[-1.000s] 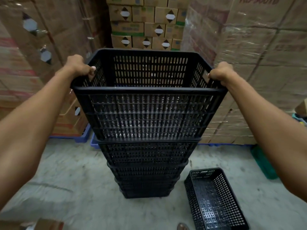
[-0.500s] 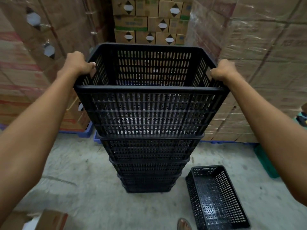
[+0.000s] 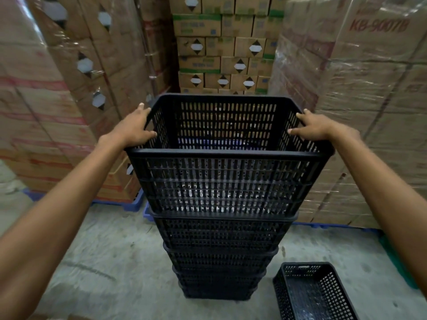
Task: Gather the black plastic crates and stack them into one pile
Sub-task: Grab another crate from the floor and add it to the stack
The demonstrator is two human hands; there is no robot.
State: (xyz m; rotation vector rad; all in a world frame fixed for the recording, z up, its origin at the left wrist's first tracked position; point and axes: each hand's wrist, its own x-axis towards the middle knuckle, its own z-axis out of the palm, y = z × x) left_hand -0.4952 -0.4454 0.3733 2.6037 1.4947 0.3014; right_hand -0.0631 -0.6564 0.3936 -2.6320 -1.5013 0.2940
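Surroundings: walls of shrink-wrapped cardboard boxes [image 3: 360,93] close in on three sides of a bare concrete floor [image 3: 111,262]; I see blue pallet edges under the boxes.
Pile: my black crates [image 3: 219,250] stand nested in one upright column at the middle of the floor, several rims showing one under another.
Top crate: the top crate [image 3: 226,181] sits seated on the column, level, its open mouth toward me.
Left hand: my left hand [image 3: 134,129] lies on the left rim, fingers spread loosely over the edge, not clenched.
Right hand: my right hand [image 3: 314,127] rests on the right rim the same way, fingers extended, no firm grasp.
Loose crate: one single crate [image 3: 314,294] lies on the floor just right of the column's base, apart from it.
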